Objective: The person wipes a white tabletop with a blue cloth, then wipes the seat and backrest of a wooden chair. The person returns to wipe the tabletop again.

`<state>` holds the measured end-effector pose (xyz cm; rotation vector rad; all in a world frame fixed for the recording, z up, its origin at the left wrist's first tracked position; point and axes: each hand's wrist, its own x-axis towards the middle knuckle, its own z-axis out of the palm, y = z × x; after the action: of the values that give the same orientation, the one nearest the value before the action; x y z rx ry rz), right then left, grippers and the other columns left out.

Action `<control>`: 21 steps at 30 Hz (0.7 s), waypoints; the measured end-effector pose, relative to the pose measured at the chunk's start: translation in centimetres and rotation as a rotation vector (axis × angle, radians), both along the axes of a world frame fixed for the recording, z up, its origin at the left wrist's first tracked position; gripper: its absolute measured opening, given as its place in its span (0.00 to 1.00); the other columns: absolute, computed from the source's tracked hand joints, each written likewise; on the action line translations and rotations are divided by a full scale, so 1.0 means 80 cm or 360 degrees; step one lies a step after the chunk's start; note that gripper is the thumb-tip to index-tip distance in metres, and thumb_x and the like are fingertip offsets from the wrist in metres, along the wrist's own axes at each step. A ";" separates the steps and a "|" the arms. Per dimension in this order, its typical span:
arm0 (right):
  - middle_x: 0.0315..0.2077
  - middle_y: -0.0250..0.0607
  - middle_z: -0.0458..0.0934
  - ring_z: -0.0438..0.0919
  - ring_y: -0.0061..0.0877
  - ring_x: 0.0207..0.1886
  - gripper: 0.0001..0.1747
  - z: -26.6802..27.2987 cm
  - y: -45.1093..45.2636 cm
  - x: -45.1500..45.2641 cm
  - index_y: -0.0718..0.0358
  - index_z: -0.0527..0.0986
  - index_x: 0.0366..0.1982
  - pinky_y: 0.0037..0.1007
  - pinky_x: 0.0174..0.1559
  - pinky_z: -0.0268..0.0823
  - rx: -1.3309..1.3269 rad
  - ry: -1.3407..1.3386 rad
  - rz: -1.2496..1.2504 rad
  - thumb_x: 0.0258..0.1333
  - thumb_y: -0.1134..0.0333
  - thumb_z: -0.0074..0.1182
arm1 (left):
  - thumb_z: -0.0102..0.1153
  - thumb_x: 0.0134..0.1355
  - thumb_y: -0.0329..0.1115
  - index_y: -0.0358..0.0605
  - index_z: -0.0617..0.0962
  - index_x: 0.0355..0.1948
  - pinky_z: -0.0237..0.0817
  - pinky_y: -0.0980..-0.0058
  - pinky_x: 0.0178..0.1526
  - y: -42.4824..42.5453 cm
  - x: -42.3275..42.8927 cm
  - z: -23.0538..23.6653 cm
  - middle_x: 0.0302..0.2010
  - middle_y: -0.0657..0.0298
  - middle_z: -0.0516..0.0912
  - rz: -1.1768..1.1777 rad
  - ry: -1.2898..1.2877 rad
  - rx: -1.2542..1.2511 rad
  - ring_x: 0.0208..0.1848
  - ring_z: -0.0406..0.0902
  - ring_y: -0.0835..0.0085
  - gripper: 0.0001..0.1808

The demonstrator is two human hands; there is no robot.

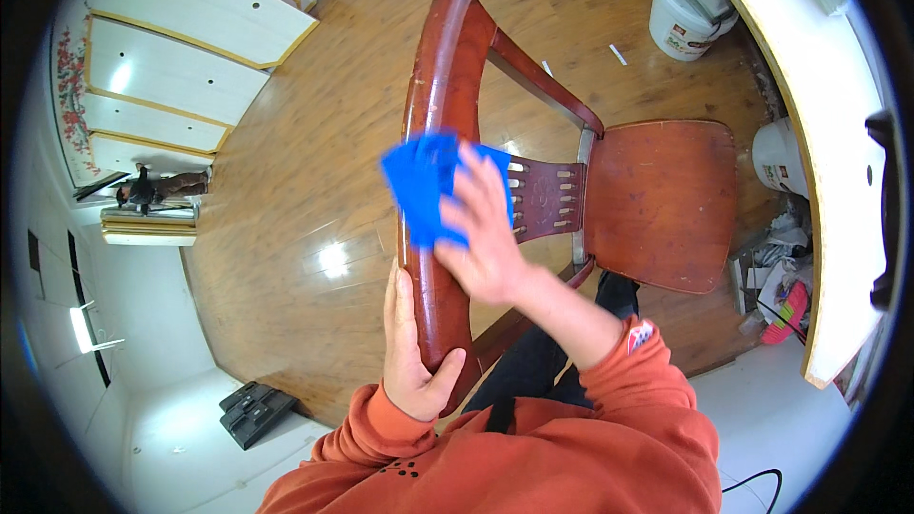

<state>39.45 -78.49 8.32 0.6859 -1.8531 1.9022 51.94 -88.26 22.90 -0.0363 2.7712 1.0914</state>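
A reddish-brown wooden chair stands before me, its curved top rail [450, 78] running up the middle of the view and its seat [660, 203] to the right. My right hand [485, 228], slightly blurred, presses a blue cloth [425, 189] onto the rail. Nearer my body, my left hand [418, 350] grips the rail's lower end, thumb on one side and fingers along the other. The slotted backrest panel [546, 200] lies between rail and seat, partly behind the cloth. Scuffs show on the rail's far end.
White buckets [685, 21] stand under a pale tabletop [842, 157] at the right, near clutter and a pink shoe [785, 314]. White panels [178, 36] line the upper left. A person [161, 187] is far off at the left. Dark equipment [257, 410] sits at lower left.
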 end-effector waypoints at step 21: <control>0.71 0.54 0.61 0.48 0.52 0.80 0.27 0.048 0.015 0.074 0.55 0.72 0.65 0.61 0.77 0.36 0.0071 -0.0119 0.0198 0.72 0.51 0.48 | 0.43 0.77 0.53 0.39 0.40 0.81 0.39 0.61 0.80 0.002 0.045 -0.021 0.83 0.54 0.44 0.0337 -0.0009 0.1252 0.83 0.46 0.60 0.46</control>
<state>45.37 -77.31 12.15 0.7708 -1.9451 1.9944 55.58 -88.08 21.19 -0.2336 2.1701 2.1343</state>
